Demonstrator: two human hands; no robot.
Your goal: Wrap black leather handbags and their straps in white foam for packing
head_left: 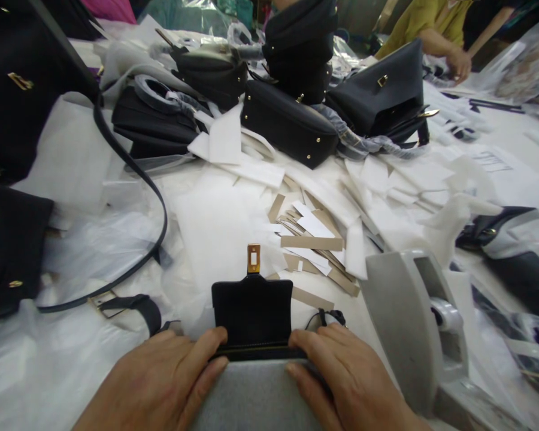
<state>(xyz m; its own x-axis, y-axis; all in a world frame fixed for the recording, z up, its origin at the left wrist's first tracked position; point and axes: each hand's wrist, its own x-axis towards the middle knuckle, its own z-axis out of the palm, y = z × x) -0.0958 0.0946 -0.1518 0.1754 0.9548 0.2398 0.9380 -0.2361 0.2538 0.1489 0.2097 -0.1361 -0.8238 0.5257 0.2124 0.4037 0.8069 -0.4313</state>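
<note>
A small black handbag (251, 311) is close in front of me, its flap raised and pointing away. At the flap's tip is a gold clasp plate (253, 258) with a rectangular slot. My left hand (161, 377) grips the left end of the bag's top edge, thumb on the near side. The right end is pinched the same way by my right hand (345, 377). Between the thumbs lies a plain grey surface (256, 395); whether it is the bag's own face or a covering, I cannot tell. A black strap with a buckle (110, 303) lies left of my left hand.
A grey tape dispenser (404, 329) stands right of my right hand. Card strips (312, 242) and white foam sheets (224, 221) are scattered ahead. Several black handbags (287, 120) line the far side, with more at the left (9, 239). A person's hand (458, 64) is at the far right.
</note>
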